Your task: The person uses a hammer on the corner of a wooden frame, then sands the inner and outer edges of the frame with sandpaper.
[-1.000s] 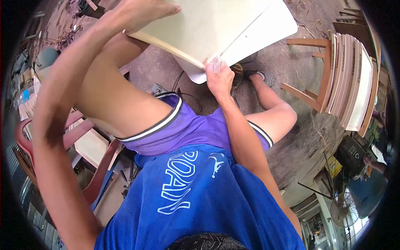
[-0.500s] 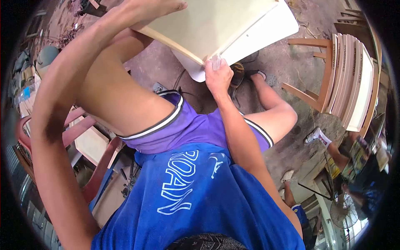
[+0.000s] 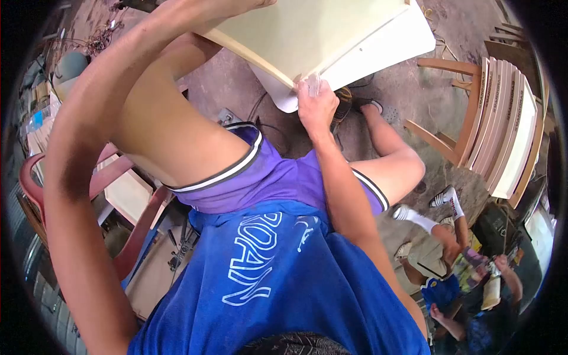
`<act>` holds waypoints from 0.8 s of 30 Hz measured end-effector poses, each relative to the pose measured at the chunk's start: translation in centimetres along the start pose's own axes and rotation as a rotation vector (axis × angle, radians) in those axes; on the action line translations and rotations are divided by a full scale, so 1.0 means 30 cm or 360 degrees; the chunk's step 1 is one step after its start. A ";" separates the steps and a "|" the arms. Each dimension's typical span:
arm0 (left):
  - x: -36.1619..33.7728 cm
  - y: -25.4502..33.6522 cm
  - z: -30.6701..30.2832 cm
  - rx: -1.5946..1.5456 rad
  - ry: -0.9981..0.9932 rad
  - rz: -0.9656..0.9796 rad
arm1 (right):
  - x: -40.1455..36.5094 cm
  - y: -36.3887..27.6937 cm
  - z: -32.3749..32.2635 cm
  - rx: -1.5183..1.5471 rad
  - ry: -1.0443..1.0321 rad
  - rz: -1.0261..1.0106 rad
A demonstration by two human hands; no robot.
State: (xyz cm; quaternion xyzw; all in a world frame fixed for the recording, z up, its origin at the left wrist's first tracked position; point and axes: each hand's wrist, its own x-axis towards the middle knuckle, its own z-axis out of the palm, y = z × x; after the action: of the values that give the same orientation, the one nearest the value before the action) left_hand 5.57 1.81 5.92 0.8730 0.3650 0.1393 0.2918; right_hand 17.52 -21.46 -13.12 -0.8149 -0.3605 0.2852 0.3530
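Observation:
A pale, wood-edged panel [image 3: 296,35] is tilted above a white board [image 3: 384,44] at the top. At the panel's near corner, my right hand [image 3: 318,107] is closed around a small clear, plastic-looking piece [image 3: 313,84]. My left hand [image 3: 228,10] reaches over the panel's left part at the upper frame edge. Its fingers are mostly cut off, so its grip cannot be made out. The panel and board are near my bent knees.
A chair-like wooden frame [image 3: 471,112] with stacked curved pieces [image 3: 503,118] stands on the right. People with legs [image 3: 435,225] and arms showing are at lower right. A reddish chair frame [image 3: 127,257] is on the left. Cables [image 3: 260,112] lie on the floor.
The panel, board and my right hand have shifted slightly right in view. My left hand sits slightly higher, with less of it showing. More of the people at lower right now shows.

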 end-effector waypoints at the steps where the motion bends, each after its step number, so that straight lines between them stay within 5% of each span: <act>1: -0.008 -0.012 0.006 -0.0002 0.0007 -0.0012 | -0.022 0.005 -0.010 -0.0005 -0.0011 -0.0006; 3: 0.009 -0.010 0.006 0.0423 -0.0009 -0.0063 | -0.025 0.007 -0.026 0.0009 -0.0028 -0.0077; 7: -0.008 0.042 0.001 0.0328 -0.0068 -0.0225 | 0.014 0.014 -0.013 0.0016 0.0001 0.0001; 9: 0.006 0.017 0.005 0.0268 0.0017 0.0043 | 0.001 0.008 -0.012 0.0074 -0.0001 0.0019; 21: 0.006 0.039 -0.005 0.0208 -0.0048 -0.0065 | 0.057 0.037 -0.046 0.0004 -0.0091 0.0012; 24: 0.001 0.042 -0.012 0.0271 -0.0029 -0.0116 | 0.018 0.025 -0.028 -0.0151 -0.0041 -0.0344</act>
State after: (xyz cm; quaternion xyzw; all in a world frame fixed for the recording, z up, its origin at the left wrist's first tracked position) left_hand 6.13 1.26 6.99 0.8820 0.4044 0.0890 0.2248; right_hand 18.74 -21.72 -13.32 -0.7833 -0.4638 0.2385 0.3381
